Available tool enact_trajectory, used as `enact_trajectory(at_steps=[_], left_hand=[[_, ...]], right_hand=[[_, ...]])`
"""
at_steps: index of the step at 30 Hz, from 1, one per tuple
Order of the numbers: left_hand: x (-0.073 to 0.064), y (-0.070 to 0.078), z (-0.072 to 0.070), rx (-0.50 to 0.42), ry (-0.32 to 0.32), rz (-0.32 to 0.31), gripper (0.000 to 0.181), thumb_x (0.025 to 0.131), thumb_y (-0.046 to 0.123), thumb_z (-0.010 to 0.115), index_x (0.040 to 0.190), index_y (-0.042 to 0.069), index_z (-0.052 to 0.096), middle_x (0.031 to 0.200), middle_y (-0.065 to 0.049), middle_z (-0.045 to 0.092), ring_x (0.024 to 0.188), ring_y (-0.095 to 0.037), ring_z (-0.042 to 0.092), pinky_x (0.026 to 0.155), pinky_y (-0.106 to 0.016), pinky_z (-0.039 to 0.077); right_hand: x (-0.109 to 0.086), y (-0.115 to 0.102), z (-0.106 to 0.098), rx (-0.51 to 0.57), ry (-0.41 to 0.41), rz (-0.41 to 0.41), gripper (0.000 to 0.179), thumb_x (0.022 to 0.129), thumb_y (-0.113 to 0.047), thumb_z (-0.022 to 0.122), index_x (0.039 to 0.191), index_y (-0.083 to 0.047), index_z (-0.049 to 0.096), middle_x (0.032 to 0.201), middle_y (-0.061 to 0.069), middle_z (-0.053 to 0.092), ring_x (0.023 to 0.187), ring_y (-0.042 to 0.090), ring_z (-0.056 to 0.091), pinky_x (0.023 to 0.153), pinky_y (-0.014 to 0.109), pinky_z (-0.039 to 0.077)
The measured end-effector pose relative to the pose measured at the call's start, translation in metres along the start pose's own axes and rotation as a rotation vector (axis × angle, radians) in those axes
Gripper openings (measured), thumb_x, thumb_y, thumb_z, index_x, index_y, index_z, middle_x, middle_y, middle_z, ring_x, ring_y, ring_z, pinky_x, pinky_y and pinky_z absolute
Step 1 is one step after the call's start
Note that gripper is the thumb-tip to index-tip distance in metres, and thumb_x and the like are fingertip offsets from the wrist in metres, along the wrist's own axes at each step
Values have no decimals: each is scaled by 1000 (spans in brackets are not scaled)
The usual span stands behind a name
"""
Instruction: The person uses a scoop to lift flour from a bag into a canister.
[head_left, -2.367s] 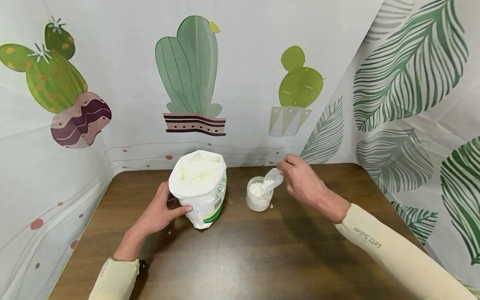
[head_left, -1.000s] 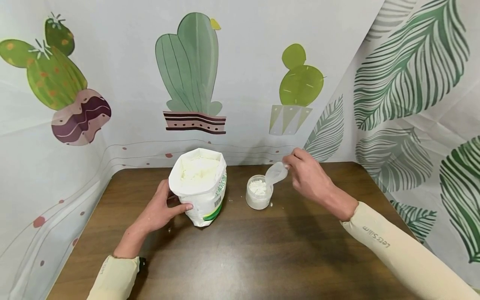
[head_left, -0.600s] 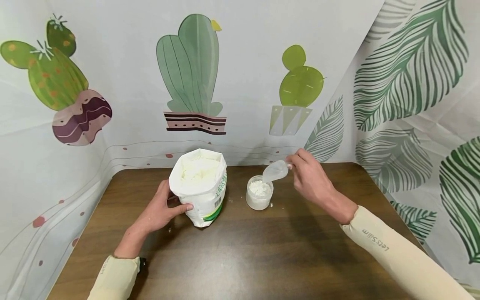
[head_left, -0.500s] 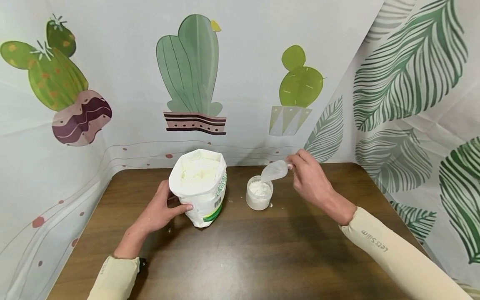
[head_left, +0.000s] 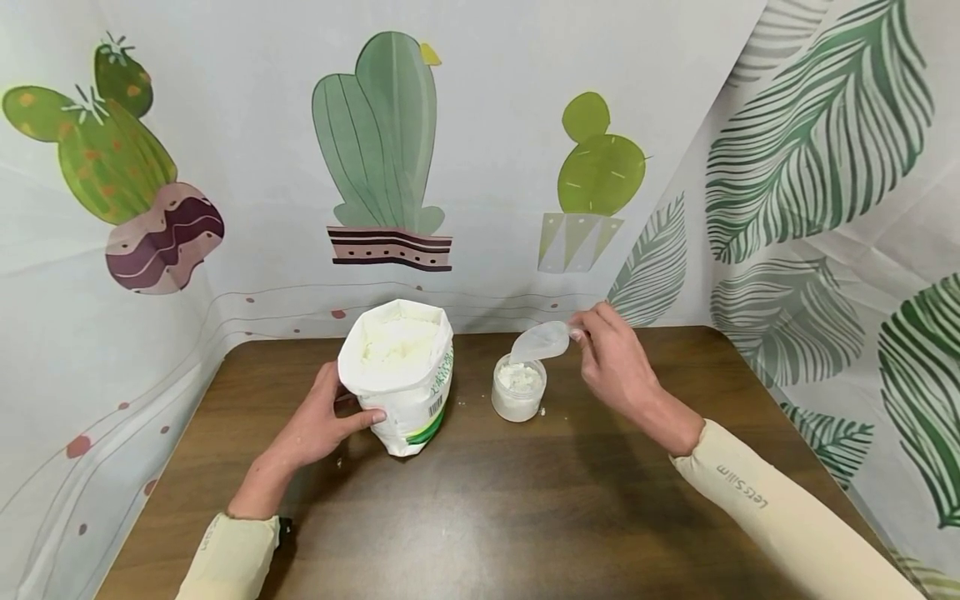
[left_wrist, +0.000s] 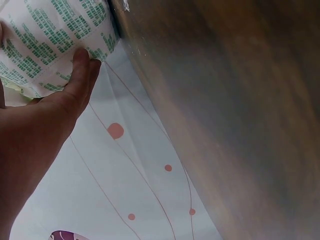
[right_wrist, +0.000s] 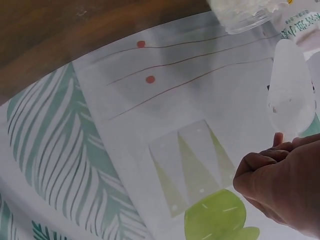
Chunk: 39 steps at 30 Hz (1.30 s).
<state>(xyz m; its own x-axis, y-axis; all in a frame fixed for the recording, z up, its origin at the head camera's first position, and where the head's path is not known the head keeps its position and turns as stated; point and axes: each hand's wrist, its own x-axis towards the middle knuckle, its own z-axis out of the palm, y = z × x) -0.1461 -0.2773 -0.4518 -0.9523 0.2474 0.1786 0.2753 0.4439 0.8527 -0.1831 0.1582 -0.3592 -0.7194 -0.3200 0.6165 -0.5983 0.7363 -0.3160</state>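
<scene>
My left hand grips the side of a white flour bag, thumb across its front and fingers behind. Its top is rolled open, with pale powder inside near the rim. In the left wrist view the fingers lie against the bag's green-printed side. My right hand pinches the short handle of a translucent plastic scoop. The scoop is held over the back of a small clear jar of white powder, its tip close over the rim. In the right wrist view only specks of powder show on the scoop.
The jar and bag stand near the back of a brown wooden table, a short gap between them. A few powder crumbs lie by the jar. Behind the table hangs a white cloth printed with cacti and leaves.
The scoop, earlier tipped into the jar with powder in it, has risen out without its load. Over the last half second it has moved slightly left above the jar. The left hand keeps still.
</scene>
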Motion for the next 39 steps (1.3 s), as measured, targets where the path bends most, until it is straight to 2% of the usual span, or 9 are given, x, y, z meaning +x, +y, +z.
enact_trajectory(at_steps=[24,39], left_hand=[[1,0,0,-26,-4,0,86,91,19,87,158,9,33,144,-14,35,133,-30,43,106,-57,51],[0,3,0,-23,-9,-6,85,91,20,87,157,9,34,145,-15,35,134,-31,41,107,-58,51]], right_hand=[[11,-22,9,89,41,-10,9,100,4,66,107,4,73,95,12,65,80,23,60,72,38,52],[20,-40,20,150,16,10,9,100,3,68,108,3,73,95,11,64,84,24,60,76,39,53]])
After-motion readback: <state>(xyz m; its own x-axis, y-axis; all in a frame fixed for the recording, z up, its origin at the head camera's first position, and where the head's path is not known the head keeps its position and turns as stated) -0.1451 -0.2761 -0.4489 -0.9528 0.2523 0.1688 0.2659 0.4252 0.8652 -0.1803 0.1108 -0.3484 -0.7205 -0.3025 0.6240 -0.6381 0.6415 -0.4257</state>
